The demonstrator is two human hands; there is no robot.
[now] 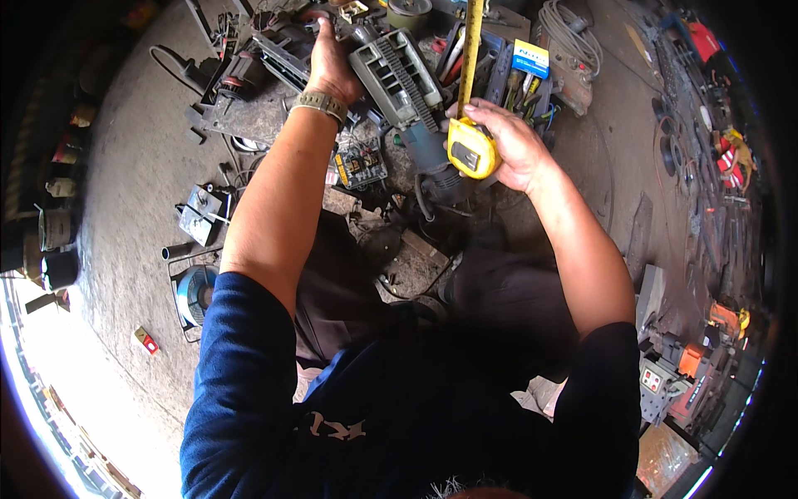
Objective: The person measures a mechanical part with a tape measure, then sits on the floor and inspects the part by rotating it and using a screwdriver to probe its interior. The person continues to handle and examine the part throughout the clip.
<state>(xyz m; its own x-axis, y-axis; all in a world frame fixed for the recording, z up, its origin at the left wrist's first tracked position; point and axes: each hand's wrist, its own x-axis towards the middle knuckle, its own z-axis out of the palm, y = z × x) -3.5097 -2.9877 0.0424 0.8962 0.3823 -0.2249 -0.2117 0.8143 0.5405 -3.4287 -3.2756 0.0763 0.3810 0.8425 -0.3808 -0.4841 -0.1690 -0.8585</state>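
My right hand (517,143) is wrapped round a yellow tape measure (474,154). Its yellow blade (471,58) is drawn out and runs up past the top edge, so its far end is out of sight. Stretched forward, my left hand (332,68) has one finger pointing up; its other fingers are mostly hidden. It is beside dark metal parts (278,58) and a grey metal machine (397,79) with a ribbed strip along it. Below that frame is the machine's dark teal motor housing (426,154), next to the tape measure.
Hand tools and a blue-and-white box (530,60) crowd a tray right of the machine. A coiled grey cable (572,33) lies farther right. Between my arms sits a case of small bits (360,162). A blue round-bodied thing (195,295) and a small red box (147,340) are on the left.
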